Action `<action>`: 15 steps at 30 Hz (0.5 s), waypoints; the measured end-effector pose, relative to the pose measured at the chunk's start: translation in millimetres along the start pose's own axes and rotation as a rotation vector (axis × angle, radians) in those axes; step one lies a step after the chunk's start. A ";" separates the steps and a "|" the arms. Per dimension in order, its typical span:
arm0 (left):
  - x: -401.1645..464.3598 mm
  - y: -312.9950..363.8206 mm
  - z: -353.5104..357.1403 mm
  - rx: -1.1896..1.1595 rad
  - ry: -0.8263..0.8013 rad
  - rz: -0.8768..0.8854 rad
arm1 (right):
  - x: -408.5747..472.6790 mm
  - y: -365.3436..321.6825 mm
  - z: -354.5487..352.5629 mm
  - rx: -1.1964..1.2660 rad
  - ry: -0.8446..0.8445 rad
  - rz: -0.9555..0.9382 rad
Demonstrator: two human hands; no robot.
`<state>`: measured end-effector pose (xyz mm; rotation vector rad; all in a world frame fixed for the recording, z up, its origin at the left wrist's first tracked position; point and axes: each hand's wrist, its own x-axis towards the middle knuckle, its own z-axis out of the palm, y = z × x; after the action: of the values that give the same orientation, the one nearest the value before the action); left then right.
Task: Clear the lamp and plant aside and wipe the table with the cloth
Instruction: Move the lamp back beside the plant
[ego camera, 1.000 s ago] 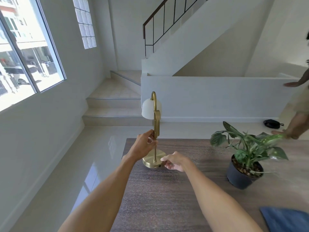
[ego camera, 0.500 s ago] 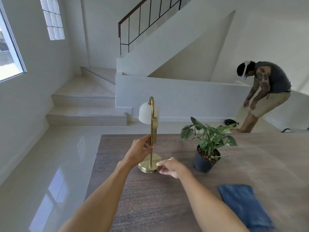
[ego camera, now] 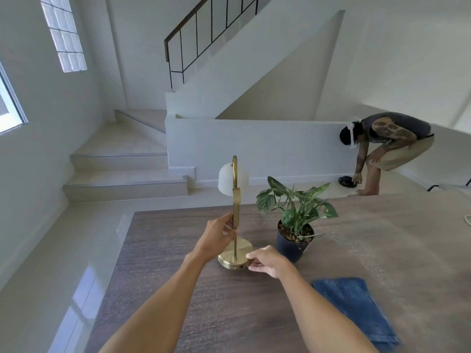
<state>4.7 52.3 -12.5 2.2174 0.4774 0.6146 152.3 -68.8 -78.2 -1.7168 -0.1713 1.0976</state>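
A brass lamp (ego camera: 235, 200) with a white dome shade stands upright on the dark wood table (ego camera: 178, 289), toward its far left. My left hand (ego camera: 216, 238) is closed around the lamp's stem. My right hand (ego camera: 267, 259) pinches the right edge of the round brass base. Right of the lamp, a leafy green plant (ego camera: 295, 212) sits in a dark pot, close to my right hand but apart from it. A folded blue cloth (ego camera: 354, 307) lies flat on the table at the near right.
The table's left edge drops to a glossy tiled floor (ego camera: 63, 250). Steps (ego camera: 122, 174) and a staircase rise behind. Another person (ego camera: 390, 146) bends over a dark object on the floor beyond the table's far right. A white cord (ego camera: 467, 220) lies at the right edge.
The view has swung right, bringing the plant, cloth and the other person into fuller sight. That person has bent lower to the floor. My hands keep their hold on the lamp.
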 end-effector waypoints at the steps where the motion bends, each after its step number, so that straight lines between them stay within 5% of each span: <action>1: 2.4 1.5 3.8 0.008 0.006 -0.006 | 3.4 -0.4 -4.9 0.012 -0.004 0.005; 15: 10.5 12.5 30.7 0.023 0.047 -0.028 | 14.3 -14.9 -23.3 0.030 -0.034 -0.036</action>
<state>32.3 32.0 -18.1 2.2181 0.5407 0.6502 183.0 -69.7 -73.6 -1.6628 -0.2055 1.0983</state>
